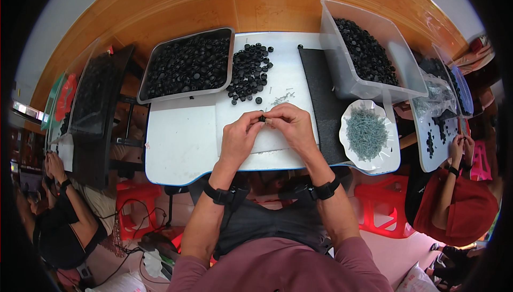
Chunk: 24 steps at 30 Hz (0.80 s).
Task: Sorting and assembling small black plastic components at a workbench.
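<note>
My left hand (239,136) and my right hand (288,123) meet over the middle of a small white table (181,142). Between their fingertips they pinch a small black cap (262,118). Whether a screw is in the right fingers is too small to tell. A loose pile of black caps (249,72) lies on the table just beyond my hands, with a few small grey screws (281,98) scattered beside it. A white scalloped dish of grey screws (367,133) sits to the right of my right hand.
A grey tray full of black caps (188,65) stands at the back left and a clear bin of black caps (368,51) at the back right. A black mat (323,105) covers the table's right strip. Other people work at both sides; red stools stand below.
</note>
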Each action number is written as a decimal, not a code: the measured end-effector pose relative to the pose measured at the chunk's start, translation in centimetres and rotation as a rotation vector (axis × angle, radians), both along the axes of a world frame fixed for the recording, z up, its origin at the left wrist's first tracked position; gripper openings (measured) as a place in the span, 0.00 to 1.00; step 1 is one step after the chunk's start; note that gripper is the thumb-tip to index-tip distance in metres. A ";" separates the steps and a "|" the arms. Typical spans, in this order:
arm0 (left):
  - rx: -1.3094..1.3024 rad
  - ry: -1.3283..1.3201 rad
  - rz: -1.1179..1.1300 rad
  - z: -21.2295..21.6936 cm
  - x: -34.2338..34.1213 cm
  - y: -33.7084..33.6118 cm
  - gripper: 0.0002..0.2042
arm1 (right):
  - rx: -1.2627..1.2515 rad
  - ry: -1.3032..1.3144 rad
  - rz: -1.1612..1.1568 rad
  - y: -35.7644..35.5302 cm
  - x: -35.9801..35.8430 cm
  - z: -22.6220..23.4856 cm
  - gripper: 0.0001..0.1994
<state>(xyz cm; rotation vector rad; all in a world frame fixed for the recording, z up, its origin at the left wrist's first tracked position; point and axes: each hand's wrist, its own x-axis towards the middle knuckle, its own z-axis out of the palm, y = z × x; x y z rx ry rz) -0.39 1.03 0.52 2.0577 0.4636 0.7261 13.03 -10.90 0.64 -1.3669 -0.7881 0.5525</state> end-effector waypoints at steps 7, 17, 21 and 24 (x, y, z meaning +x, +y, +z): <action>-0.128 0.042 0.010 0.0 0.0 0.3 0.13 | -0.012 -0.306 -0.089 0.3 -0.9 0.5 0.09; -0.520 0.035 -0.056 0.4 0.1 1.2 0.16 | 0.016 -0.493 -0.156 1.0 -1.6 0.8 0.08; -0.634 0.034 -0.105 0.7 0.1 1.5 0.16 | 0.003 -0.553 -0.160 0.9 -1.7 0.9 0.09; -0.651 0.035 -0.103 1.1 0.1 1.4 0.16 | 0.029 -0.570 -0.140 0.6 -1.5 0.8 0.10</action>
